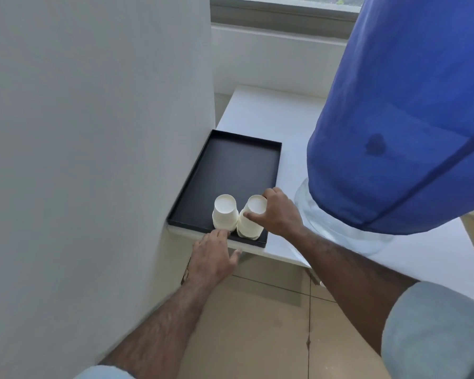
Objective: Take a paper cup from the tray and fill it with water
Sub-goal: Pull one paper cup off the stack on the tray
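Observation:
A black tray (238, 162) lies on a white counter, pushed against the wall on the left. Two stacks of upside-down white paper cups stand at its near end: the left stack (225, 213) and the right stack (252, 218). My right hand (278, 212) grips the top cup of the right stack, thumb on its near side and fingers over the far side. My left hand (214, 255) rests flat with fingers spread on the tray's near edge, just below the left stack. A large blue water bottle (400, 119) stands inverted on the right.
The white counter (290, 165) carries the tray and the bottle's clear collar (320, 214). A white wall (93, 132) closes the left side. A window sill runs along the back. Tan floor tiles (271, 310) lie below the counter's front edge.

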Available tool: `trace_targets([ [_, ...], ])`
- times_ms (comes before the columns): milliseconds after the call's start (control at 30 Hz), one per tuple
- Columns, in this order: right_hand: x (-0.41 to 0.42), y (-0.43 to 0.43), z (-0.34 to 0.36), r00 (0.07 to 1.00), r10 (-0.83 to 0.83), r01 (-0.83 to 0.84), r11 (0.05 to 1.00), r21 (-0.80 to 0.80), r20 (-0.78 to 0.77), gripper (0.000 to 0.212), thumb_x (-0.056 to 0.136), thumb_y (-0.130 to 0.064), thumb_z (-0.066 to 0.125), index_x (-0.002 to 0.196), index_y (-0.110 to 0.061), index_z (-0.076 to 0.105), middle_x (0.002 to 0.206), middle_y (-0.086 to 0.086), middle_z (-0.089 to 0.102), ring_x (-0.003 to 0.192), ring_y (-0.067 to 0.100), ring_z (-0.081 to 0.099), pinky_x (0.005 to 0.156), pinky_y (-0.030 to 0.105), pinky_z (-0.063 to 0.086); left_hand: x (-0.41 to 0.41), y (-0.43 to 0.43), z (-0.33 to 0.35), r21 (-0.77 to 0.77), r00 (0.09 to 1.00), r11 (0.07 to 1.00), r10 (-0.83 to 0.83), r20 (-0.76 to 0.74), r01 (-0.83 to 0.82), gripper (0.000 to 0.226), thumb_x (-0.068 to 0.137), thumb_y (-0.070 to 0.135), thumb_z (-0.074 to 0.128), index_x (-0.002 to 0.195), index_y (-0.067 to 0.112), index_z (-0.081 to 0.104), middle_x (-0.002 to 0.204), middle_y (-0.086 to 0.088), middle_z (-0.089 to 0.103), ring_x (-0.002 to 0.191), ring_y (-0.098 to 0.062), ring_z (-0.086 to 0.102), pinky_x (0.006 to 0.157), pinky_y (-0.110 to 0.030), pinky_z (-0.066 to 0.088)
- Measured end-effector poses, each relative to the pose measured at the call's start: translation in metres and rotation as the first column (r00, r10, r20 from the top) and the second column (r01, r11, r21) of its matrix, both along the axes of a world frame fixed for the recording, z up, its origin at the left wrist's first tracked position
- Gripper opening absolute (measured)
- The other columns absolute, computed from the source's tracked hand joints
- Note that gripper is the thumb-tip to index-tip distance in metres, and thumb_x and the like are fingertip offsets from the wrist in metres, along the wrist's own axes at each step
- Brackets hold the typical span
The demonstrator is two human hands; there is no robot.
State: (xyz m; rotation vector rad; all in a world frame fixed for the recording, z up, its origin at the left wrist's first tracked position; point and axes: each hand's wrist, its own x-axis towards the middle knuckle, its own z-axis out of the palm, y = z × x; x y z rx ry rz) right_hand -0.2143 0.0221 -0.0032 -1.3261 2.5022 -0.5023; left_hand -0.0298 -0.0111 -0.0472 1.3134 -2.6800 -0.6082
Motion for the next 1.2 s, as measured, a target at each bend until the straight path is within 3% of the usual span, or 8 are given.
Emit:
trace_targets([
  [100, -0.004, 0.000, -0.004, 1.000, 0.014, -0.015, 1.000, 0.028, 0.018, 0.062, 0.076, -0.061, 0.071, 0.112, -0.011, 0.059, 0.109, 0.002, 0.057, 0.097, 0.024, 0.060, 0.079, 0.037, 0.050, -0.020, 0.003, -0.007, 0.127, 0.995, 0.991, 0.057, -0.083, -0.047, 0.058, 0.087, 0.046, 0.065, 0.136, 0.019, 0.051, 0.127, 0.000, 0.064, 0.119, -0.022, 0.059, 0.096, -0.041, 0.049],
  [233, -0.012, -0.002, -0.014, 0.999, 0.031, -0.032, 0.998, 0.061, 0.028, 0.057, 0.075, -0.059, 0.072, 0.105, -0.013, 0.060, 0.103, 0.001, 0.060, 0.093, 0.022, 0.059, 0.074, 0.036, 0.049, -0.051, 0.007, -0.022, 0.406, 0.939, 0.894, 0.288, -0.190, -0.192, 0.061, 0.083, 0.038, 0.072, 0.136, 0.019, 0.047, 0.101, -0.002, 0.072, 0.097, -0.025, 0.066, 0.078, -0.036, 0.053],
  [467, -0.014, -0.007, -0.023, 0.993, 0.087, -0.093, 0.992, 0.082, 0.075, 0.049, 0.076, -0.048, 0.076, 0.103, -0.012, 0.058, 0.096, 0.002, 0.062, 0.087, 0.024, 0.059, 0.067, 0.034, 0.048, -0.074, 0.022, -0.057, 0.493, 0.841, 0.823, 0.460, -0.284, -0.283, 0.079, 0.080, 0.033, 0.072, 0.149, 0.022, 0.034, 0.073, 0.008, 0.062, 0.077, -0.021, 0.062, 0.069, -0.032, 0.051],
  [533, -0.016, -0.008, -0.022, 0.991, 0.095, -0.103, 0.991, 0.080, 0.093, 0.048, 0.076, -0.046, 0.077, 0.103, -0.010, 0.059, 0.096, 0.003, 0.063, 0.085, 0.024, 0.060, 0.064, 0.033, 0.048, -0.078, 0.023, -0.059, 0.481, 0.818, 0.825, 0.479, -0.318, -0.297, 0.081, 0.080, 0.039, 0.072, 0.150, 0.022, 0.034, 0.077, 0.008, 0.064, 0.082, -0.022, 0.064, 0.068, -0.032, 0.049],
  [633, -0.022, -0.012, -0.020, 0.989, 0.100, -0.110, 0.990, 0.092, 0.110, 0.043, 0.075, -0.044, 0.077, 0.096, -0.010, 0.061, 0.093, 0.004, 0.063, 0.080, 0.023, 0.060, 0.054, 0.028, 0.043, -0.084, 0.023, -0.061, 0.473, 0.781, 0.827, 0.501, -0.373, -0.305, 0.083, 0.083, 0.044, 0.071, 0.153, 0.026, 0.031, 0.105, 0.000, 0.074, 0.101, -0.027, 0.067, 0.073, -0.033, 0.049],
  [700, -0.025, -0.017, -0.019, 0.988, 0.115, -0.125, 0.986, 0.108, 0.100, 0.043, 0.073, -0.045, 0.078, 0.095, -0.010, 0.064, 0.093, 0.004, 0.064, 0.083, 0.023, 0.062, 0.058, 0.031, 0.048, -0.088, 0.020, -0.063, 0.492, 0.755, 0.813, 0.526, -0.392, -0.311, 0.080, 0.083, 0.044, 0.071, 0.152, 0.030, 0.033, 0.114, 0.000, 0.074, 0.107, -0.026, 0.066, 0.080, -0.036, 0.054],
  [967, -0.027, -0.020, -0.018, 0.967, 0.255, -0.253, 0.956, 0.150, 0.005, 0.040, 0.079, -0.042, 0.072, 0.111, -0.019, 0.066, 0.105, 0.003, 0.068, 0.094, 0.023, 0.060, 0.073, 0.034, 0.053, -0.089, 0.011, -0.081, 0.478, 0.741, 0.830, 0.509, -0.439, -0.288, 0.074, 0.071, 0.045, 0.079, 0.137, 0.037, 0.047, 0.102, 0.012, 0.075, 0.096, -0.017, 0.069, 0.082, -0.041, 0.058],
  [1200, -0.027, -0.022, -0.016, 0.956, 0.292, -0.287, 0.941, 0.182, -0.005, 0.045, 0.081, -0.042, 0.070, 0.123, -0.028, 0.062, 0.116, 0.002, 0.067, 0.094, 0.022, 0.058, 0.074, 0.032, 0.050, -0.089, 0.011, -0.087, 0.473, 0.744, 0.837, 0.498, -0.446, -0.277, 0.072, 0.074, 0.044, 0.078, 0.138, 0.040, 0.045, 0.101, 0.013, 0.075, 0.096, -0.015, 0.069, 0.081, -0.041, 0.059],
])
